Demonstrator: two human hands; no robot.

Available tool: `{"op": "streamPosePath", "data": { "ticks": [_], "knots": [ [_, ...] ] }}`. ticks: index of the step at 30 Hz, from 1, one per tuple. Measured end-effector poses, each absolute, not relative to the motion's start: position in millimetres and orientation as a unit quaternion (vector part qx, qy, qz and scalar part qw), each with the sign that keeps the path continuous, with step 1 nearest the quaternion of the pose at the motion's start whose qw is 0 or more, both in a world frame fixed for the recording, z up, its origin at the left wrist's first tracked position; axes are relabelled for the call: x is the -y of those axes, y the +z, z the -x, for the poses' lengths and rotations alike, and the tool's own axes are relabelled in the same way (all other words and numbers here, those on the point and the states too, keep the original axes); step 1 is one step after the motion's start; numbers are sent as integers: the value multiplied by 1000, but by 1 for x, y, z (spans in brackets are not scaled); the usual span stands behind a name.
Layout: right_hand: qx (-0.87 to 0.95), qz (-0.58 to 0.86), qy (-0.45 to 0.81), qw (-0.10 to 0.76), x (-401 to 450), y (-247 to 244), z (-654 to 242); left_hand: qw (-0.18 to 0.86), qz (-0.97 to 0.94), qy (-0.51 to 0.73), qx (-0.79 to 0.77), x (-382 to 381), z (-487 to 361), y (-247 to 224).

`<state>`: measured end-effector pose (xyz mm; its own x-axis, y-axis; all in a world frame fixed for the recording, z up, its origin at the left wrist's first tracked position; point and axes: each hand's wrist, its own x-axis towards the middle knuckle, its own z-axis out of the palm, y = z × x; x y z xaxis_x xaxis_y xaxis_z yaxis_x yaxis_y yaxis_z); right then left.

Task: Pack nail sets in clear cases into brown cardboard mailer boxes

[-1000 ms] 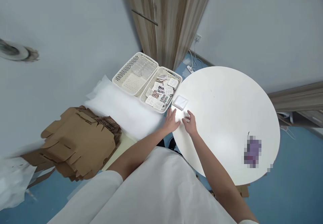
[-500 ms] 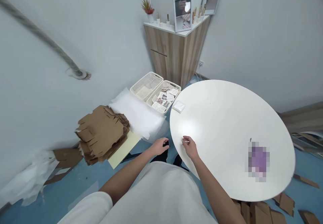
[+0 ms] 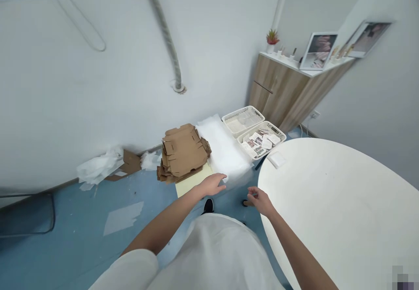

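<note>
My left hand [image 3: 213,185] reaches forward with thumb and fingers apart and nothing in it. It is nearest to a stack of white translucent sheets [image 3: 222,146] and a pale yellow board [image 3: 193,184] under flattened brown cardboard boxes [image 3: 183,150]. Loosely curled, my right hand [image 3: 261,200] hovers by the left edge of the round white table [image 3: 327,211], and no object shows in its fingers. Beyond the hands are two white plastic baskets: one basket [image 3: 234,125] has clear packets inside, the other basket [image 3: 282,138] holds several printed cards.
A small white stack [image 3: 276,159] lies at the table's edge. Behind stands a wood-grain cabinet [image 3: 288,91] with picture frames and a plant [image 3: 271,37]. White wrapping [image 3: 101,165] and cardboard lie by the wall at left. A pixelated patch covers the lower right corner.
My view has turned left, so the table, baskets and cabinet sit further right. My left hand has straightened and spread its fingers. My right hand has shifted off the tabletop toward its edge.
</note>
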<state>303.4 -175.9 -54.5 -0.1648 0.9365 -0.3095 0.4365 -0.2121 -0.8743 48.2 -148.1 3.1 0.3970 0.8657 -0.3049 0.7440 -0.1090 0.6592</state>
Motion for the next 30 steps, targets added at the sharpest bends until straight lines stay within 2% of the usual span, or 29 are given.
{"op": "streamPosePath", "data": {
  "ticks": [6, 14, 21, 30],
  "knots": [
    [641, 559, 489, 196, 110, -36, -215, 271, -696, 65, -661, 131, 42, 14],
    [628, 575, 491, 184, 47, -50, -92, 256, -721, -2, -644, 123, 99, -10],
    [629, 642, 407, 162, 27, -58, -68, 273, -743, 14, -611, 122, 111, -17],
    [688, 649, 316, 76, 24, -54, -59, 294, -750, 58, -590, 119, 125, -28]
  ]
}}
